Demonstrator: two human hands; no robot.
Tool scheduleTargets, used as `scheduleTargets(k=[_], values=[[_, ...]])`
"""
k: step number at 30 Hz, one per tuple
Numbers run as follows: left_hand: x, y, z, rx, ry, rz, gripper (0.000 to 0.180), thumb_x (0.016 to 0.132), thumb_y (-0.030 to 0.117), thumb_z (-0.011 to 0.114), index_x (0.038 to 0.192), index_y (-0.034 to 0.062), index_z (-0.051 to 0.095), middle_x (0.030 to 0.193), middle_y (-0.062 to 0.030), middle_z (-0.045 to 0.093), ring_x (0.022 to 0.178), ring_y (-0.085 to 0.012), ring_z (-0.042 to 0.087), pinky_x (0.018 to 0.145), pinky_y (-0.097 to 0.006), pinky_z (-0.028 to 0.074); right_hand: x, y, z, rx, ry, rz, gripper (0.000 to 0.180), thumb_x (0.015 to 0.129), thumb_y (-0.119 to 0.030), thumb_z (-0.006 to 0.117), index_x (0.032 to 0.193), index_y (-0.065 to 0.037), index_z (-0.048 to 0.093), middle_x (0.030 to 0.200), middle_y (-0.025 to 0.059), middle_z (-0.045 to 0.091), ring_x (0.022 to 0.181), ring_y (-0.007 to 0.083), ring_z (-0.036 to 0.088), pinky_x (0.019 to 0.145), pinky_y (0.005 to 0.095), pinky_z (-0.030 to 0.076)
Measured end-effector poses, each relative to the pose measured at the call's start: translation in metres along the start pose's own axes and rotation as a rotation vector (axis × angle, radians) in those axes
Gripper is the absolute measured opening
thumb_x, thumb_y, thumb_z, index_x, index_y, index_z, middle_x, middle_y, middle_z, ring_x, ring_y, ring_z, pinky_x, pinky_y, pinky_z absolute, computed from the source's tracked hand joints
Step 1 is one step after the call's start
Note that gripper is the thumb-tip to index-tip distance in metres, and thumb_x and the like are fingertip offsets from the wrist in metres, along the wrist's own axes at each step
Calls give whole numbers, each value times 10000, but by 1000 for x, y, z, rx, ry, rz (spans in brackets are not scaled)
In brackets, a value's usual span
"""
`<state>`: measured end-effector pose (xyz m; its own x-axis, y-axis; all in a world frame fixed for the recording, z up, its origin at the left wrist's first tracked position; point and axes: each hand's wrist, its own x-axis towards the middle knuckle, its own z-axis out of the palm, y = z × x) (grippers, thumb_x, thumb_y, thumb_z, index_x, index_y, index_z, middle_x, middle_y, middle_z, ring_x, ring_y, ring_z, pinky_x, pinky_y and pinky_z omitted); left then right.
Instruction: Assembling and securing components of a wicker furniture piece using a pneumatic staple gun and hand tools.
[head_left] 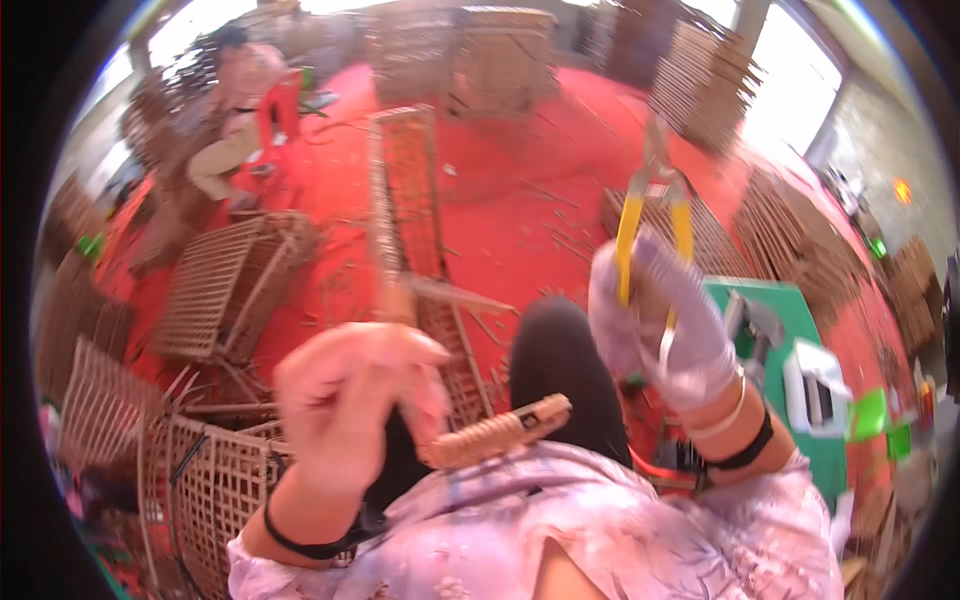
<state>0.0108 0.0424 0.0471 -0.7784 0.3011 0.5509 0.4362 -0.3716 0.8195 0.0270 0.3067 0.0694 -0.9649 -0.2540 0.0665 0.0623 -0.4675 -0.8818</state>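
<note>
My right hand (665,315), in a pale thin glove, is closed around a pair of pliers (682,215). The pliers have yellow handles, and their metal jaws point up and away from me. My left hand (360,400) is bare and blurred, with its fingers curled. Its fingertips meet one end of a short tan wicker piece (500,432), tightly wound with ridges, which lies slanted above my lap. Just beyond the left hand, a long narrow wicker frame (410,195) stretches away over the red floor.
Lattice wicker panels (215,490) and a wicker basket frame (225,285) crowd the left. A green table (825,460) at my right bears a hammer (765,325) and a white container (815,388). Stacked panels (500,65) stand behind. A seated person (245,85) is far left.
</note>
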Motion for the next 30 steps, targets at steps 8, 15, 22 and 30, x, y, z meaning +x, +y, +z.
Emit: scheduleTargets(k=[8,15,22,30], values=[[-27,2,-6,458,463,-40,417,1008,187,434,1300,-111,431,942,-63,491,716,-109,436,721,-256,401,-115,-35,-156,-1477,1016,-231,648,787,-582,681,1046,2,569,829,124,638,774,207,640,706,315,497],[-34,-43,-88,840,88,153,333,1018,134,399,1233,-89,521,971,-101,551,810,-139,535,848,-275,455,-292,28,-201,-1633,1489,769,850,731,-696,628,1230,-11,553,1088,221,639,1021,342,628,916,420,463],[-40,-11,-8,1083,375,-74,329,1003,89,417,1248,-98,530,1109,-186,598,872,-204,578,803,-284,494,-300,12,-234,-1883,1364,541,385,791,-493,678,913,-132,729,1052,157,649,995,343,617,898,428,478],[-62,8,-34,672,164,26,620,997,310,444,1418,-104,253,1197,-238,588,841,-182,614,917,-366,448,-250,-14,-317,-2187,817,1010,299,829,-183,568,1112,-131,650,1118,172,639,1071,362,603,901,474,490]])
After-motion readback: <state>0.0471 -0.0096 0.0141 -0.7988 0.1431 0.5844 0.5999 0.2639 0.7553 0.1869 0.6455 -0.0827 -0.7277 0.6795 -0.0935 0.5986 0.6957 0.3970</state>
